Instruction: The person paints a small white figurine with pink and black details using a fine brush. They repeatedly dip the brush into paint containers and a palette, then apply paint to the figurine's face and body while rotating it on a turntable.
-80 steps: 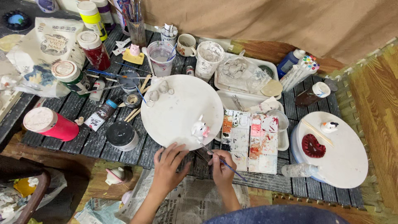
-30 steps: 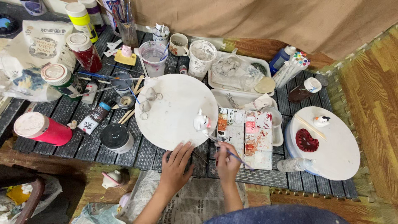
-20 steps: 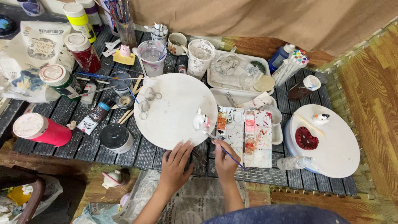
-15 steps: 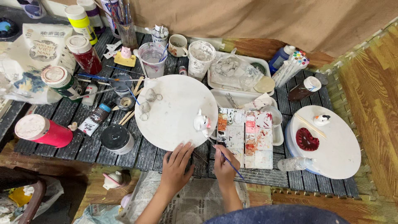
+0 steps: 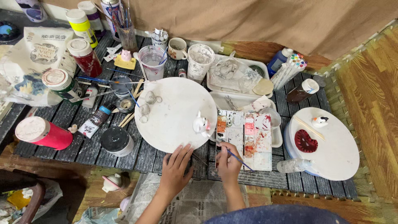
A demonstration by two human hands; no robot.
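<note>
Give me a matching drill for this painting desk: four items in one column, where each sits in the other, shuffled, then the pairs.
Items
1. thin paintbrush
2. small white figurine
3. red heart piece
4. left hand

Places
A. on the right round white board
B. at the near rim of the big round white board
C. in the right hand, tip over the paint palette
D. on the big board's right edge, beside the palette

Pairs: 1-C, 2-D, 3-A, 4-B
</note>
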